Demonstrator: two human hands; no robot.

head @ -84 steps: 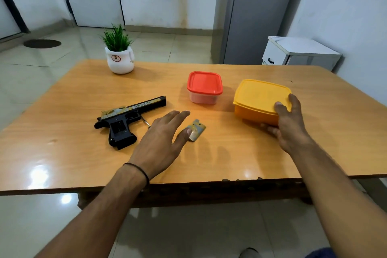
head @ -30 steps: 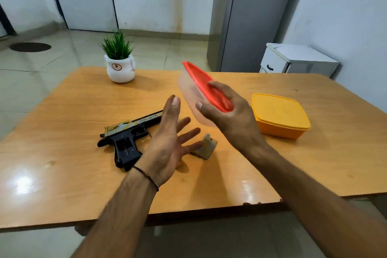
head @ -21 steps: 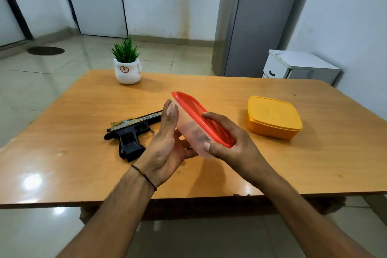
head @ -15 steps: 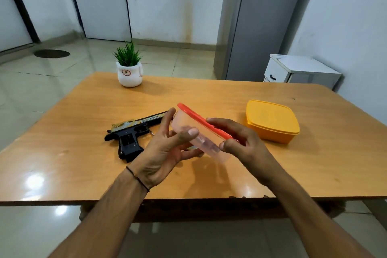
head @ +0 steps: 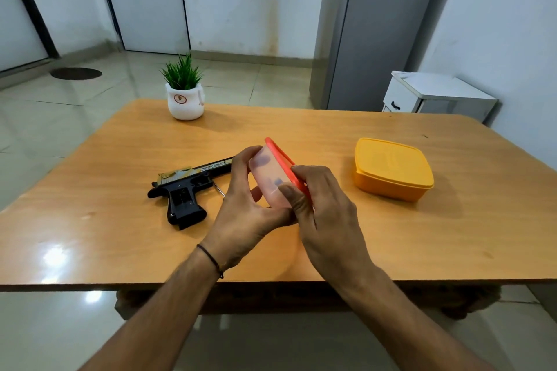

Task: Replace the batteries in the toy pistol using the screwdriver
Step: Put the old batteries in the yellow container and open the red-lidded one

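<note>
The left hand [head: 241,214] and the right hand [head: 328,220] both grip a small clear box [head: 268,181], with fingers curled round it, over the middle of the table [head: 90,235]. The box is tipped on its side with its red lid [head: 281,159] on. The toy pistol [head: 187,190] lies flat just left of the hands, and the thin screwdriver [head: 219,189] is beside it. A yellow box [head: 391,169] sits nearer the right edge. A plant pot [head: 184,102] stands by the far edge.

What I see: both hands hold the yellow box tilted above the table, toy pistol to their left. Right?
Not the yellow box: that sits on the table. In the head view the left hand and right hand hold the red-lidded box, tilted, with the toy pistol to their left.
</note>
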